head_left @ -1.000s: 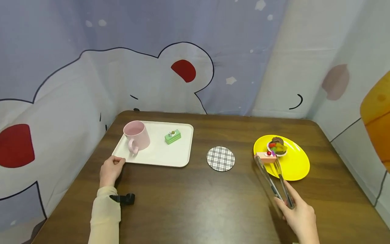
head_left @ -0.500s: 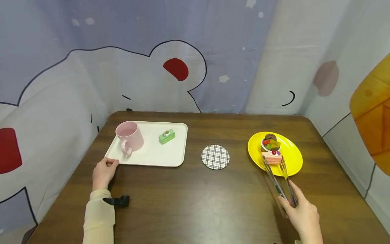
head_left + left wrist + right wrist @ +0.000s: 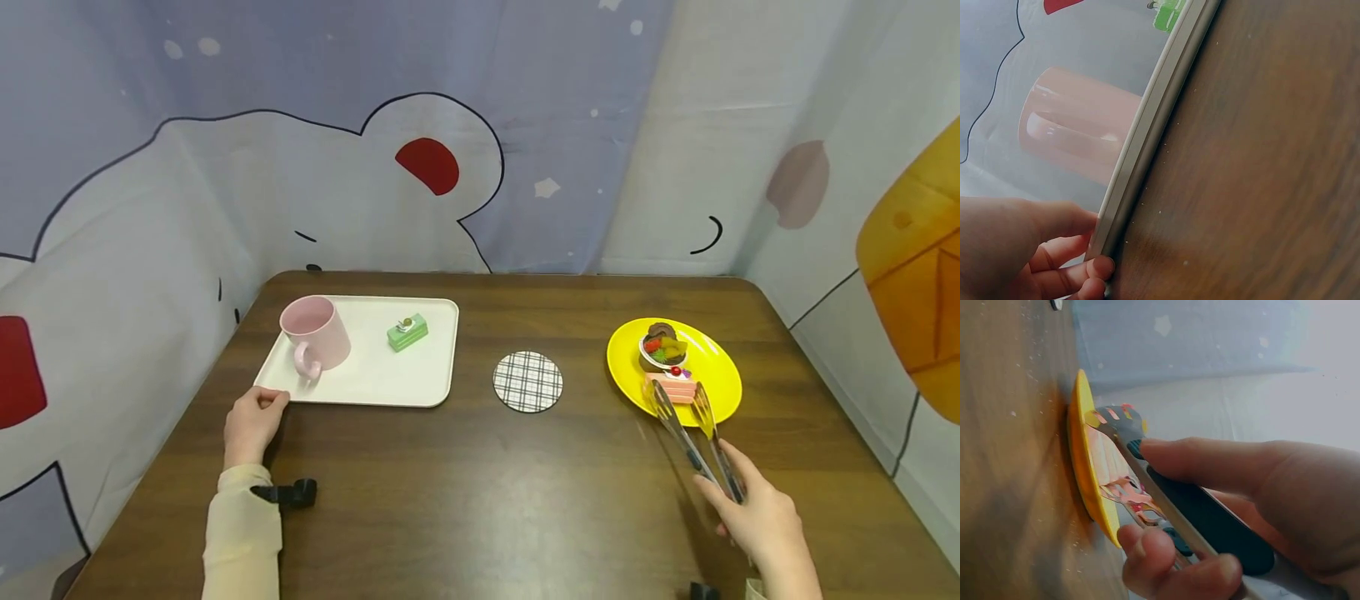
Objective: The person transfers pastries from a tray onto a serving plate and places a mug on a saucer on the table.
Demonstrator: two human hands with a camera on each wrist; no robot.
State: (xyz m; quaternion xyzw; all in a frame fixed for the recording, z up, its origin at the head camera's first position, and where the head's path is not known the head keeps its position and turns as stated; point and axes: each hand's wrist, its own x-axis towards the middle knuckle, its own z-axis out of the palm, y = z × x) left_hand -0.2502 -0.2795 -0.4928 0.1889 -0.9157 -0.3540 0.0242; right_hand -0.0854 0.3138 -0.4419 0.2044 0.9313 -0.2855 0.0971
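Note:
My left hand (image 3: pixel 253 427) pinches the near left corner of a white tray (image 3: pixel 382 379); in the left wrist view, thumb and fingers hold its rim. On that tray stand a pink mug (image 3: pixel 330 337) and a small green cake slice (image 3: pixel 408 332). My right hand (image 3: pixel 761 508) holds metal tongs (image 3: pixel 1175 515) with dark green grips. Their slotted tips stand on either side of a pink cake slice (image 3: pixel 672 388), low over the yellow plate (image 3: pixel 718 375); whether both tips touch it I cannot tell. Just behind the slice sits a fruit tart (image 3: pixel 662 348) in a white cup.
A round checked coaster (image 3: pixel 527 382) lies on the brown wooden table (image 3: pixel 465 492) between tray and plate. Behind the table hangs a printed curtain (image 3: pixel 555 150), close to its back edge.
The pink cake slice has moved right, from the plate's left edge further onto the plate, together with the tongs and right hand. The head view has shifted slightly; the left hand stays at the tray.

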